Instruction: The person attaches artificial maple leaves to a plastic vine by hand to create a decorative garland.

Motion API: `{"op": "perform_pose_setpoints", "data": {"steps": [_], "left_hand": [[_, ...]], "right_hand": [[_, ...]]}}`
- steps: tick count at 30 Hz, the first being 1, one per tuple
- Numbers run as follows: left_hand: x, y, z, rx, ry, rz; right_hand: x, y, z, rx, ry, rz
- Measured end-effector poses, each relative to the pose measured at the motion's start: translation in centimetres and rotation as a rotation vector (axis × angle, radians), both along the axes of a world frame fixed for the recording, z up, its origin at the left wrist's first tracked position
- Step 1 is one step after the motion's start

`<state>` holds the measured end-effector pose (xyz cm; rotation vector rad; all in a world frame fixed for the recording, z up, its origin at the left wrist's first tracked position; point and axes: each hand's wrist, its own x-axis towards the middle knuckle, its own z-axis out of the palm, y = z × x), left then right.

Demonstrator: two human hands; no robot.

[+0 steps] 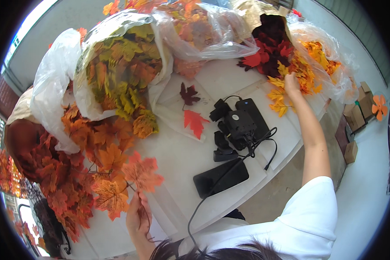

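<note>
Spray (143, 172) of orange leaves clamped below its foliage in the left grip (139, 212), over the near edge of the bench (167, 141), toward its left end. Right grip (292, 83) out near the right edge, fingers bunched among yellow leaves (279, 108) beside a clear bag (340, 73); impossible to tell at this size whether clamped on any. Step in hand, by judgement: picking from the yellow leaves with the right while keeping hold of the spray with the left. Called for next: a firm pinch on one sprig, a slow draw free without snagging neighbours, then clearance above the black devices (240, 125) and phone (221, 177) mid-bench.
</note>
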<state>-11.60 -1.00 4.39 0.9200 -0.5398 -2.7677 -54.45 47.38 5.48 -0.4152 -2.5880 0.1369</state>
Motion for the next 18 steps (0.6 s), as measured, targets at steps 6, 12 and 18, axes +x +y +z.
{"op": "perform_pose_setpoints", "data": {"steps": [6,12,18], "left_hand": [[-0.8,2.3,-0.4,0.371,0.029,0.189],[-2.0,3.8,-0.3,0.205,0.155,0.058],[-0.8,4.3,1.8,-0.110,-0.030,0.026]], "right_hand": [[9.4,-9.9,7.2,-0.256,0.389,0.816],[26.0,-25.7,4.7,-1.004,0.106,1.678],[33.2,-29.9,2.8,-1.415,-0.747,1.698]]}}
